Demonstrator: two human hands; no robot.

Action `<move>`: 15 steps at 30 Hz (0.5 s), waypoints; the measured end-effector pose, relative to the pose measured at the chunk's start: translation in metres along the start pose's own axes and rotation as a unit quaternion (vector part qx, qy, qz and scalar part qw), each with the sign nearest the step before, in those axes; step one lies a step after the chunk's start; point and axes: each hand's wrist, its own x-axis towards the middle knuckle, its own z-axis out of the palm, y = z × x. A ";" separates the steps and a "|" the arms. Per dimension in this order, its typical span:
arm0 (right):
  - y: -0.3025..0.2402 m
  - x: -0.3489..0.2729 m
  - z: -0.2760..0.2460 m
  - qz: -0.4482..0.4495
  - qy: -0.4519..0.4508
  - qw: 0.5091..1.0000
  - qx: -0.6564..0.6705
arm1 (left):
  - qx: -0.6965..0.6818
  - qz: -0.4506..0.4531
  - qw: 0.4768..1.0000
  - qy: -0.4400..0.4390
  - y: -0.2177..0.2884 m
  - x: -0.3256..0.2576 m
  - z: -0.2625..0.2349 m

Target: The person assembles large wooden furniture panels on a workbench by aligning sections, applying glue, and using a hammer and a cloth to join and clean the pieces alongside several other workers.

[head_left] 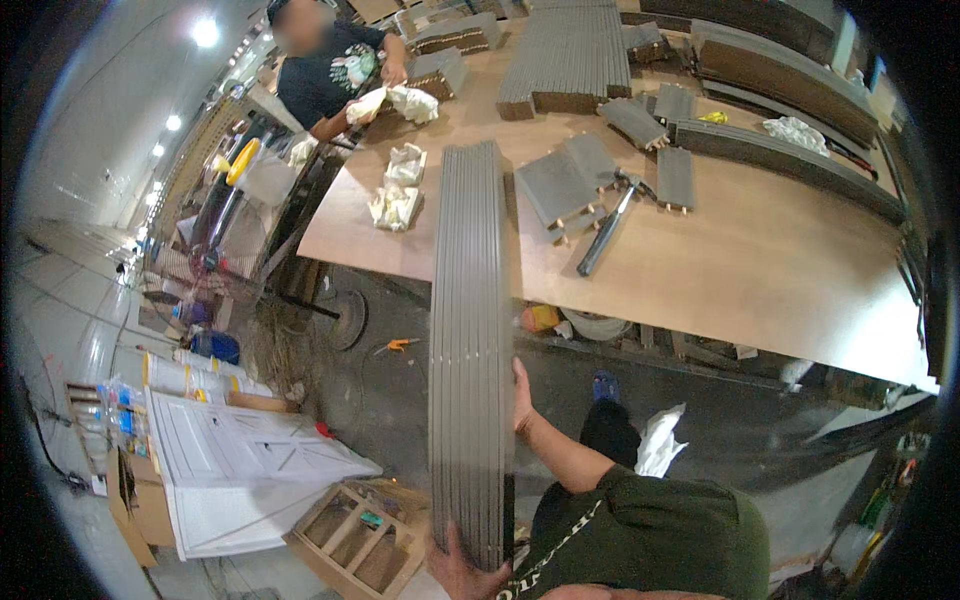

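A long stack of grey boards (468, 320) runs from over the near table edge back toward me, with its far end at the table. At its near end my left hand (465, 570) grips the stack, its fingers spread over the boards' end. Midway along, my right hand (521, 397) holds the stack's right side, with most of its fingers hidden beneath or behind the boards. Right of the far end, a hammer (612, 225) lies on the wooden table (760, 270) beside short grey pieces (570, 180) with pale pegs.
Across the table a person (335, 75) handles white crumpled material (410, 103). A large grey board stack (568, 55) stands at the back; long grey pieces (790, 165) lie far right. On the floor are a white panelled piece (250, 450), a wooden frame (360, 540) and an orange tool (398, 345).
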 end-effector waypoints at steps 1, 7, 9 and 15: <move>0.007 -0.004 -0.008 0.001 0.015 1.000 -0.002 | -0.107 -0.082 0.991 0.007 0.003 -0.020 0.003; 0.020 -0.064 -0.013 -0.031 -0.032 0.994 -0.102 | -0.300 -0.318 0.900 0.011 -0.007 -0.096 0.008; 0.014 -0.093 0.009 0.005 -0.055 0.996 -0.070 | -0.322 -0.359 0.876 0.012 0.006 -0.109 0.008; -0.051 -0.147 0.031 -0.033 -0.060 0.996 -0.050 | -0.316 -0.304 0.898 0.045 0.082 -0.133 -0.002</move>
